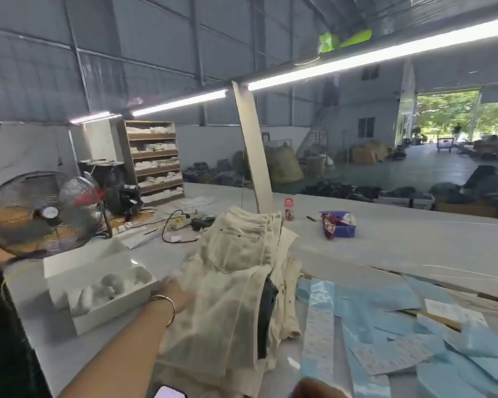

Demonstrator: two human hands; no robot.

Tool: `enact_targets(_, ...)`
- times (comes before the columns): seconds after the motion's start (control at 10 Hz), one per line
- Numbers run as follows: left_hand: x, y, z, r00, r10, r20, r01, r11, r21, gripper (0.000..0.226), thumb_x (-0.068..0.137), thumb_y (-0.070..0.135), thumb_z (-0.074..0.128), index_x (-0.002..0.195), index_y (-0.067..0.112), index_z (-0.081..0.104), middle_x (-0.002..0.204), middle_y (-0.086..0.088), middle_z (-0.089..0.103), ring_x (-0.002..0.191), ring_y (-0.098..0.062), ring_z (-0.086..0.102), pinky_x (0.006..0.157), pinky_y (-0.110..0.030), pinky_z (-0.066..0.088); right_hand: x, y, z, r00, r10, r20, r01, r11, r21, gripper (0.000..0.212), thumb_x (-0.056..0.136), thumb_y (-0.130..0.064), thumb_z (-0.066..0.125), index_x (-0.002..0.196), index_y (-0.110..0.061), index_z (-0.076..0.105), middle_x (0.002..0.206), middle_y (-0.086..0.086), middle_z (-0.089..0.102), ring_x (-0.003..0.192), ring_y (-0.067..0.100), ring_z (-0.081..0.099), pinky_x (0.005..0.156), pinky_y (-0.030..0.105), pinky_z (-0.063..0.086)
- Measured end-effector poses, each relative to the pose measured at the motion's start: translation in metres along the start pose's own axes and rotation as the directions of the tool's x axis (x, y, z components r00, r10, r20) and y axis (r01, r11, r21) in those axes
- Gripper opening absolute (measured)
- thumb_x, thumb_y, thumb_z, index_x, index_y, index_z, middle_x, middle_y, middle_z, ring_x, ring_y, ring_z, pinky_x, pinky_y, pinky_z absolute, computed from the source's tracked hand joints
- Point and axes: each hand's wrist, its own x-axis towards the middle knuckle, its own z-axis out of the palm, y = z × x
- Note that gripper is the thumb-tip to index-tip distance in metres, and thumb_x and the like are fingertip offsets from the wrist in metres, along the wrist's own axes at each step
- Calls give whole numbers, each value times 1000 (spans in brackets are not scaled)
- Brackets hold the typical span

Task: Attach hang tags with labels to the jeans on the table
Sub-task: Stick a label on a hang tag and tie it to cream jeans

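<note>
text: none legible | label sheets (318,337): print too blurred to read

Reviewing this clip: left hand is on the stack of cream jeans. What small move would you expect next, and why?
Probably the left hand pulls the top pair of the cream jeans toward the person to expose the waistband for tagging. Its fingers lie on the left edge of the stack, and the waistband faces away. The label sheets lie to the right. The right hand is barely in view at the bottom edge.
</note>
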Motion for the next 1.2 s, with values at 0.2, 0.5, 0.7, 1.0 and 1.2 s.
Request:
enact_targets(0.2, 35, -71, 47, 989, -17, 149, 2, 995, 100, 113, 76, 64, 65, 155, 21, -4, 162, -5, 1, 148, -28, 10, 118, -37, 21, 130, -115, 70, 989, 65, -130, -54, 994, 92, 9, 84, -17, 64, 91, -20, 59, 90, -4, 66, 82, 8, 60, 75, 25, 49)
enact_targets(0.5, 70, -72, 33, 993, -98, 72, 108, 982, -152, 87, 63, 52, 83, 132, 22, 39, 127, -7, 57, 113, -26, 59, 89, -29, 48, 225, -127, 93, 902, 314, -298, -376, 909, -180, 72, 79, -48, 70, 128, -4, 42, 126, 11, 52, 113, 26, 56, 85, 30, 45)
enact_targets(0.7, 74, -57, 4, 974, -28, 223, 128, 884, -449, 39, 63, 23, 83, 95, 7, 66, 86, -8, 71, 79, -26, 68, 70, -30, 55, 246, -144, 111, 922, 324, -212, -348, 933, -87, 54, 76, -32, 73, 110, -3, 44, 100, 8, 60, 91, 23, 62, 68, 28, 44)
enact_targets(1.0, 76, -95, -5, 995, -99, 33, 103, 866, -490, 49, 79, 32, 79, 112, 5, 56, 112, -13, 63, 103, -30, 61, 94, -39, 47, 219, -156, 61, 929, 368, -33, -247, 684, 686, 12, 56, 6, 61, 59, -5, 66, 47, 10, 57, 39, 20, 54, 40, 17, 40)
enact_targets(1.2, 50, -57, 37, 891, 5, 454, 326, 689, -647, 50, 79, 52, 73, 106, 11, 61, 95, -8, 71, 79, -21, 67, 68, -33, 55, 183, -147, 27, 932, 292, 215, -363, 726, 584, 12, 53, -1, 67, 63, 2, 75, 66, 21, 69, 54, 18, 67, 55, 23, 54)
